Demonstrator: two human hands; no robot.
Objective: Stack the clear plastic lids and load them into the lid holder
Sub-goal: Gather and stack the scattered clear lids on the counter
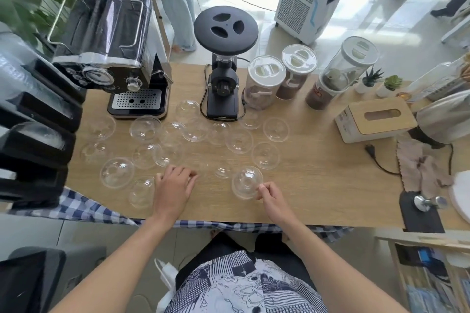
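A clear domed plastic lid (pixel 247 181) is pinched by the right hand (pixel 272 198); the left hand (pixel 174 187) fingers are spread on the wooden desk (pixel 318 180).

Clear domed lids (pixel 195 132) scattered singly across wooden table (pixel 318 185).

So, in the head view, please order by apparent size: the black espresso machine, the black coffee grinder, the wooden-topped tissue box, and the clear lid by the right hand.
1. Black espresso machine
2. Black coffee grinder
3. White tissue box with wooden top
4. Clear plastic dome lid at the right hand

The lid lies nearest the camera, yet looks smallest.
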